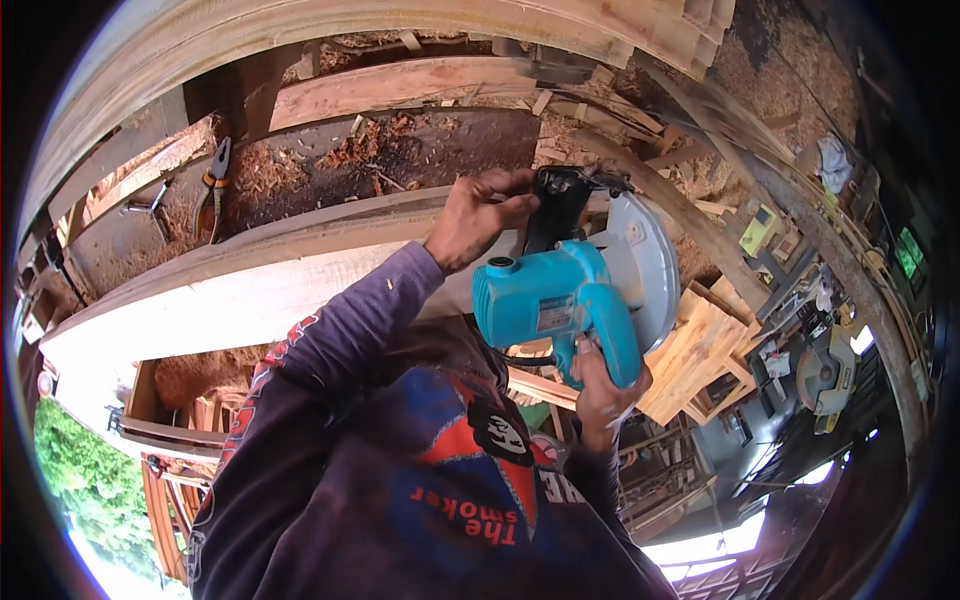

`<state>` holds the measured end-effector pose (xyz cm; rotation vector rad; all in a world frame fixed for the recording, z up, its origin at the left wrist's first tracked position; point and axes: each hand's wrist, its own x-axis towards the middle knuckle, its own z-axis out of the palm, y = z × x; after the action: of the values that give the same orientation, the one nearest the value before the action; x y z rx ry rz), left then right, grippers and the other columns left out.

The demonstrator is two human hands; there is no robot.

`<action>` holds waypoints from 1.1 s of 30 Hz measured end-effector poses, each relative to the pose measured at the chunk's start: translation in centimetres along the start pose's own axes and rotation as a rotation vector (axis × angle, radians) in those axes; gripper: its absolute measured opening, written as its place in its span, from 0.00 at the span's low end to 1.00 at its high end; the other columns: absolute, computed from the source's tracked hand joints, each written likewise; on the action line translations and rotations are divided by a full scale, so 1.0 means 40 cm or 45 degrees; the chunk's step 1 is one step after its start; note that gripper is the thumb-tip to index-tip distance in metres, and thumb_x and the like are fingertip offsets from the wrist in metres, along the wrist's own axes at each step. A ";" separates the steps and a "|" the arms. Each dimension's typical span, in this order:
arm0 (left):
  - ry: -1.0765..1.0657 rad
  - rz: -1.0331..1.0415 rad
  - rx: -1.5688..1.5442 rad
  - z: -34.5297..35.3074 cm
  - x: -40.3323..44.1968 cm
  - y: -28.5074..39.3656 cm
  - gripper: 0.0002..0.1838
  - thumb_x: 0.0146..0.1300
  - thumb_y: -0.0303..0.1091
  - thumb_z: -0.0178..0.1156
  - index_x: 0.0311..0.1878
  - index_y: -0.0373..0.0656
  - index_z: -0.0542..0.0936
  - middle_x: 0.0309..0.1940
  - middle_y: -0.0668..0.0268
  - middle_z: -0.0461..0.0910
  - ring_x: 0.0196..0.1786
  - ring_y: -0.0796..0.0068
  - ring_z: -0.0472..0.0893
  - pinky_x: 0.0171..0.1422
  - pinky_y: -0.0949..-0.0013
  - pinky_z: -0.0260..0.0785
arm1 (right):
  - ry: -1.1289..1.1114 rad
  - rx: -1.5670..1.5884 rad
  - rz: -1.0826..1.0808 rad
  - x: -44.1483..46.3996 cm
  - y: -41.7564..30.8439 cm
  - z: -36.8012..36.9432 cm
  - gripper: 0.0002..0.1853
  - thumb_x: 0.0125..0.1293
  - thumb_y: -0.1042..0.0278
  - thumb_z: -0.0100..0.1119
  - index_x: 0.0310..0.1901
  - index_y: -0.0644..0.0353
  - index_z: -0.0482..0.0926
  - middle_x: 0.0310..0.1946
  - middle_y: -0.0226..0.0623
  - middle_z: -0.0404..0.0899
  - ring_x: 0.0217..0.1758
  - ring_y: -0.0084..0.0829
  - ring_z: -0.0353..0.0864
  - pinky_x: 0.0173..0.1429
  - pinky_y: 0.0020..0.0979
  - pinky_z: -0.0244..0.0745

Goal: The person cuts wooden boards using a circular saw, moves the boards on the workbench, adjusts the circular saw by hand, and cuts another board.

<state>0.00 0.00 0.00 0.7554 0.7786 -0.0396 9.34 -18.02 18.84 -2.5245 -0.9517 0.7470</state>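
Note:
A teal circular saw [540, 295] with a grey blade guard [645, 265] is held in front of my chest. My right hand [605, 390] is wrapped round its rear handle. Higher up, the thumb and fingers of my left hand [485, 215] are pinched together at the edge of the saw's black base plate [560, 205]. The blade itself cannot be made out. A long pale board [250, 300] lies to the left, behind my left forearm.
Pliers [215, 190] and a metal tool [150, 210] lie on a dark, sawdust-strewn beam [330, 160] at the upper left. Long planks [400, 20] cross the top. A wooden frame [700, 360] and a mitre saw [825, 370] stand at the right.

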 end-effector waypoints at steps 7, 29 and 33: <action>0.072 -0.016 -0.145 0.001 0.014 0.016 0.22 0.70 0.29 0.63 0.66 0.34 0.79 0.52 0.63 0.82 0.55 0.73 0.82 0.62 0.70 0.75 | 0.030 -0.013 -0.081 0.029 0.000 0.007 0.02 0.62 0.83 0.62 0.32 0.72 0.79 0.20 0.36 0.75 0.17 0.25 0.76 0.22 0.31 0.69; 0.143 0.374 0.135 0.040 0.038 0.020 0.16 0.64 0.24 0.68 0.56 0.33 0.85 0.43 0.63 0.77 0.49 0.72 0.77 0.59 0.70 0.71 | 0.137 0.267 0.370 0.045 -0.053 -0.053 0.10 0.60 0.75 0.68 0.42 0.69 0.83 0.31 0.42 0.84 0.29 0.35 0.85 0.37 0.34 0.78; -0.005 0.525 0.378 0.086 -0.005 0.042 0.17 0.65 0.29 0.71 0.57 0.38 0.86 0.46 0.64 0.74 0.52 0.71 0.74 0.61 0.70 0.67 | 0.253 0.145 0.401 -0.042 -0.039 -0.146 0.09 0.58 0.76 0.69 0.40 0.68 0.83 0.28 0.39 0.83 0.27 0.32 0.82 0.35 0.34 0.77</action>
<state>2.48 -0.97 2.75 1.1865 0.6069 0.2192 10.87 -18.77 24.86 -2.6159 -0.4397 0.6005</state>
